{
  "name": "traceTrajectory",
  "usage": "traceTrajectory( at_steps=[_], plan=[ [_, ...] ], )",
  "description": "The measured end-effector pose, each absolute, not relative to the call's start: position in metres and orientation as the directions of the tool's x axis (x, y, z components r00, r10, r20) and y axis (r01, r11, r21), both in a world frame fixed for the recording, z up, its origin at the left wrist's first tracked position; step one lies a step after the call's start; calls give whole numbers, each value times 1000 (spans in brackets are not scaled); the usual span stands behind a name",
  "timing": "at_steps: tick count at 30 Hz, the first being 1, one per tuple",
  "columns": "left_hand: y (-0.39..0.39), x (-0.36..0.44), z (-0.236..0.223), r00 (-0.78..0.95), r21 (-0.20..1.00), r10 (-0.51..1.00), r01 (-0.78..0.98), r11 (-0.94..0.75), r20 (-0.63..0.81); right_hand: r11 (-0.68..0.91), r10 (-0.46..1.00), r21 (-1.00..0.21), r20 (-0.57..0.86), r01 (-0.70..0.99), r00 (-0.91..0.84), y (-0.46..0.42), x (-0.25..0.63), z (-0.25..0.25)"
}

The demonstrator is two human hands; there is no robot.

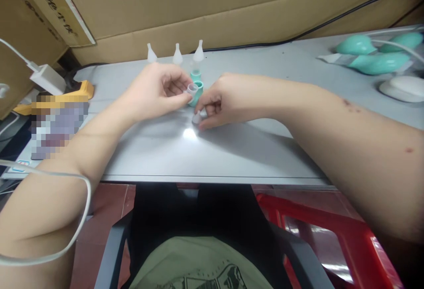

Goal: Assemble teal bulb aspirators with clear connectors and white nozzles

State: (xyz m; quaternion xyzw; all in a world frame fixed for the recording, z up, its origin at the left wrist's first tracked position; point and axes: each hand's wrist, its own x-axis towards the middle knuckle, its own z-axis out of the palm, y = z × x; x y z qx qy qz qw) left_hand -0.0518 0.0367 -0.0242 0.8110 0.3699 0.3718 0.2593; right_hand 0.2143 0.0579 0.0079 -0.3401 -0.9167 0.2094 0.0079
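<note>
My left hand (159, 92) pinches a small clear plastic cap (191, 89) between thumb and fingers, right against a teal plastic ring piece (198, 93) lying on the grey table (232, 147). My right hand (220, 101) is curled, its fingertips closed on a small whitish nozzle tip (196, 118) that touches the table. A second teal piece (195, 75) stands just behind the two hands. Three clear cone-shaped nozzles (177, 54) stand upright in a row at the back.
Teal rubber bulbs (377, 61) and a white oval object (402, 88) lie at the far right. A white charger (48, 79) with cable and a yellow object (76, 92) sit at the left. Cardboard boxes (212, 10) wall the back. A red stool (331, 240) stands below the table edge.
</note>
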Motion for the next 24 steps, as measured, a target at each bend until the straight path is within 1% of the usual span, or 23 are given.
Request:
traceTrajectory(
  at_steps=[2, 5, 8, 10, 13, 16, 20, 24],
  plan=[
    [38, -52, -28, 472, 696, 785, 400, -596, 401, 654, 644, -449, -92, 609, -760, 63, 224, 11],
    [35, -52, -27, 483, 690, 779, 401, -602, 399, 631, 658, -594, 68, 499, -750, 68, 238, 17],
    [28, -49, -22, 465, 685, 782, 407, -605, 415, 604, 694, -691, 212, 397, -688, 69, 241, 18],
    [25, -47, -19, 455, 688, 780, 395, -609, 429, 582, 704, -740, 252, 337, -664, 68, 238, 13],
    [24, -45, -19, 460, 702, 784, 385, -599, 417, 558, 674, -801, 283, 219, -682, 70, 232, 2],
    [25, -43, -22, 464, 694, 799, 426, -580, 383, 580, 646, -793, 308, 186, -699, 72, 229, -4],
    [25, -41, -24, 480, 655, 811, 500, -566, 334, 650, 621, -718, 315, 248, -718, 69, 230, -2],
    [23, -39, -23, 483, 644, 820, 529, -553, 307, 709, 588, -644, 315, 288, -745, 71, 231, -5]
  ],
)
